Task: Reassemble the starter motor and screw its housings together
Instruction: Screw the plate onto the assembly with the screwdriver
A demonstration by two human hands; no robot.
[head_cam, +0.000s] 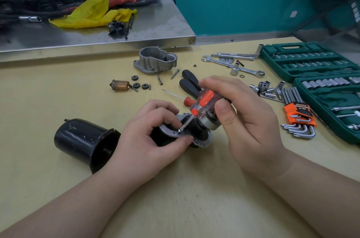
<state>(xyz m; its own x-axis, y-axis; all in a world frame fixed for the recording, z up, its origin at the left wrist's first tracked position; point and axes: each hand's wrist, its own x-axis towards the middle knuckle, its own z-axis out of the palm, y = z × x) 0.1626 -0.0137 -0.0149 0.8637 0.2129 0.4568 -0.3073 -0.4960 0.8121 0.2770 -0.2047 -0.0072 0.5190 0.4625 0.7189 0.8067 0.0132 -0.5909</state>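
My left hand [155, 136] grips the starter motor subassembly [202, 130] on the wooden table, fingers curled round its grey flange. My right hand [239, 117] holds a screwdriver with a clear and orange handle [202, 103], and its tip sits on a screw in the flange [179, 130]. The black cylindrical motor housing [85, 142] lies on its side to the left, open end toward me. Behind it lie the grey cast aluminium housing [155, 61], a copper-coloured solenoid part [119, 85], three small gears [139, 84] and two loose long screws [167, 76].
Two black-handled tools [190, 82] and a thin red-handled screwdriver [175, 95] lie behind my hands. To the right are wrenches [233, 62], loose sockets [266, 88], a set of hex keys [298, 119] and an open green socket case [319, 74]. A metal bench [155, 29] with yellow cloth stands behind.
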